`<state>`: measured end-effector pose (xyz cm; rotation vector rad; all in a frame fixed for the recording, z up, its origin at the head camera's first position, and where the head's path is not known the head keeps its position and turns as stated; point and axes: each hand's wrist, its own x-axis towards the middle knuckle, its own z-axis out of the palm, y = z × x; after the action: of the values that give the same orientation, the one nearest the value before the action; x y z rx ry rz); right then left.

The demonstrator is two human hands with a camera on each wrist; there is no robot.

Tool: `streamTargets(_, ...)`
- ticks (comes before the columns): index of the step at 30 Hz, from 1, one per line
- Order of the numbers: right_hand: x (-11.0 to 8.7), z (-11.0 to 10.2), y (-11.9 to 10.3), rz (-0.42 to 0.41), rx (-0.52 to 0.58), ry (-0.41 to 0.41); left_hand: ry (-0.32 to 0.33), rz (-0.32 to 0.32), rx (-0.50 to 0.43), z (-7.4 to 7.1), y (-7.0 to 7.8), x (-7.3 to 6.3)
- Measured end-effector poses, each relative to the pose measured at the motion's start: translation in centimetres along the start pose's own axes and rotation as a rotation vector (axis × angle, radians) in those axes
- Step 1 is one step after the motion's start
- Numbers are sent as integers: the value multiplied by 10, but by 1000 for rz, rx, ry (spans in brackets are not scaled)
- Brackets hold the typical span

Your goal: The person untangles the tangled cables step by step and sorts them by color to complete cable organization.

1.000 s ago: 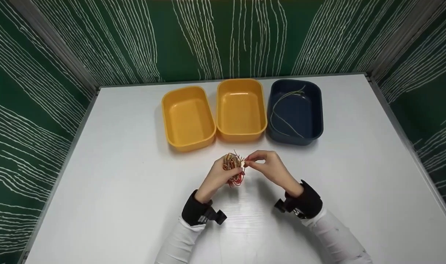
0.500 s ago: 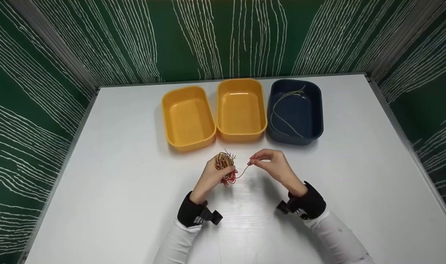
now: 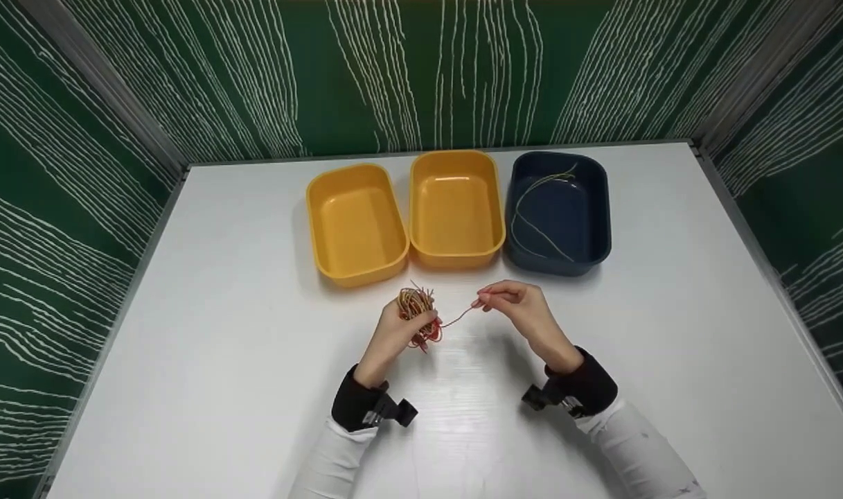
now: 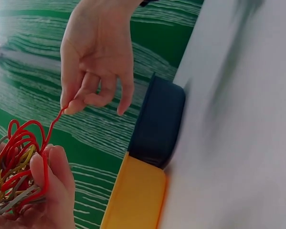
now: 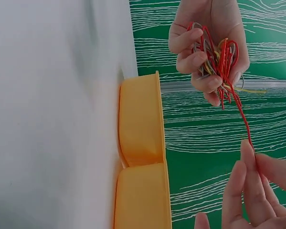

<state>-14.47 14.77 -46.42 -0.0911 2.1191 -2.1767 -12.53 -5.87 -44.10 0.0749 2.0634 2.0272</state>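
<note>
My left hand (image 3: 388, 334) grips a tangled bundle of wires (image 3: 415, 305) in red, yellow and grey, fingers curled round it. To its right, my right hand (image 3: 525, 312) pinches one red wire (image 5: 244, 117) between thumb and forefinger. That wire runs from the bundle to the right fingertips, slightly bent. In the left wrist view, red loops (image 4: 26, 138) stand up out of the left hand. Both hands are held over the table, in front of the bins.
Two yellow bins (image 3: 357, 274) (image 3: 457, 258) and a dark blue bin (image 3: 558, 265) stand in a row behind the hands. Thin yellowish wires (image 3: 519, 208) lie in the blue bin. Green panels with white streaks (image 3: 338, 69) enclose the white table (image 3: 220, 333).
The left hand has moved left with the bundle, and the right hand slightly right. The red wire between them has been drawn out longer.
</note>
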Motion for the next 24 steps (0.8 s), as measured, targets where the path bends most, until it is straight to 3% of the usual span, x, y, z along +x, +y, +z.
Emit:
streamTargets(7, 0, 3, 1, -12, 3, -19, -21, 12, 1, 2, 0, 0)
streamTargets(14, 1, -1, 0, -33, -40, -192, -1, 6, 34, 2, 0, -1)
streamTargets(18, 1, -2, -1, -57, -30, -271, 2, 1, 58, 2, -6, 3)
streamTargets(24, 2, -6, 2, -80, -83, -310, 1, -29, 26, -2, -22, 12)
